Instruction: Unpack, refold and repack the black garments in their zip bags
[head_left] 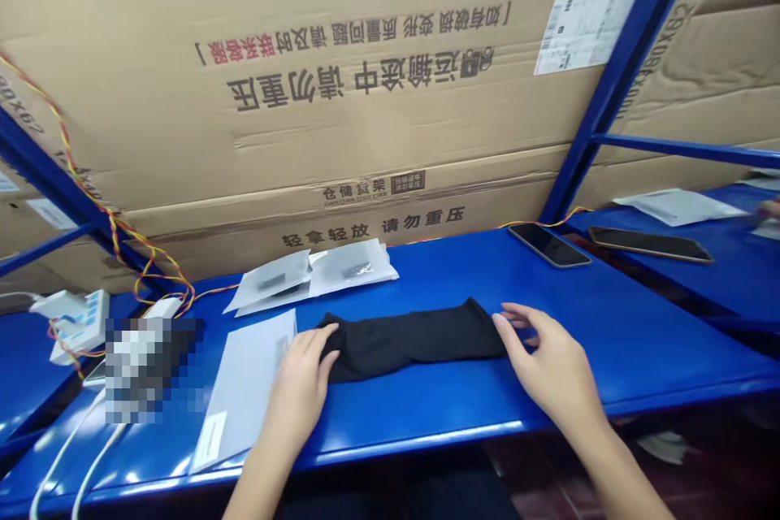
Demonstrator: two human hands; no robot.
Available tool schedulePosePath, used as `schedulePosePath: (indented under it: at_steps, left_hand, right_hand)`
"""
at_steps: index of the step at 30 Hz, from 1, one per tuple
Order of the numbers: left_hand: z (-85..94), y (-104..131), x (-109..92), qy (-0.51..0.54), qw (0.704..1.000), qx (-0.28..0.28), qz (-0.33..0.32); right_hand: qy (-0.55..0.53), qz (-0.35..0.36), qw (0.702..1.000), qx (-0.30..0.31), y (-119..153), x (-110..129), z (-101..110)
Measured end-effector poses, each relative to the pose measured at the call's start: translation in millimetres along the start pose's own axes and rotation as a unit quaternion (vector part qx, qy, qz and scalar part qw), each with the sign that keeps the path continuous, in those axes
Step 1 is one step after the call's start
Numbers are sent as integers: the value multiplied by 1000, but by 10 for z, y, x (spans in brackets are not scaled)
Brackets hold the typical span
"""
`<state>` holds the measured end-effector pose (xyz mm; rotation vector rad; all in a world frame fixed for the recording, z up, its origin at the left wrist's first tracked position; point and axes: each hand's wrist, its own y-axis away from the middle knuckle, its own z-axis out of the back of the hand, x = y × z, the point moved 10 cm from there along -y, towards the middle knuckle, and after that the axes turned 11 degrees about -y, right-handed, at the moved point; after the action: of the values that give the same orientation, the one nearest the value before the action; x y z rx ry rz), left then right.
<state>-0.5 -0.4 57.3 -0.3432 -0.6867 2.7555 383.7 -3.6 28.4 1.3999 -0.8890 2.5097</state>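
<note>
We've got both hands down on the blue bench (609,325), one at each end of a black fabric sleeve (414,341) lying flat between them. Our left hand (301,382) curls its grip round the sleeve's left end, fingers resting on the cloth. Our right hand (548,366) lies loose, fingers spread, fingertips touching the right end. Just left of the left hand lies a grey plastic bag (244,390); beyond it, bagged packets (317,276). Beyond the right hand, a phone (548,245).
</note>
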Motion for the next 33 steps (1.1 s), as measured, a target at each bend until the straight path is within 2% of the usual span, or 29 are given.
schedulePosePath:
  at_steps: [4,8,10,13,16,19,21,23,26,28,30,33]
  left_hand:
    - [13,-156,55,10,999,35,-1]
    - [40,-280,150,110,990,77,52]
    - [123,-303,152,161,982,81,62]
    - [376,-234,80,204,977,49,39]
    - [588,20,-76,200,979,25,-19]
    - [622,371,-238,170,981,41,-86]
    - [619,538,-270,136,985,46,-98]
    - [650,587,-285,103,989,41,-94]
    - [743,476,-401,79,993,22,-90]
    - [728,379,-587,71,990,28,-120]
    - [624,349,-794,55,982,51,-173]
    - [456,428,-892,25,974,72,-214]
  right_hand:
    - [-14,19,998,52,-93,116,-225]
    - [-64,17,993,95,-268,171,-361]
    - [-103,13,990,94,-335,202,-298]
    - [-164,9,979,120,-297,255,-130]
    - [-178,5,967,182,-51,207,53]
    - [-118,31,957,263,304,54,178]
    - [-67,72,953,287,465,-10,251]
    - [-39,115,956,267,490,39,331]
    - [-40,161,965,202,368,337,400]
    - [-45,176,961,210,331,588,303]
    - [-46,176,944,274,401,759,94]
    - [-51,169,918,354,598,786,-111]
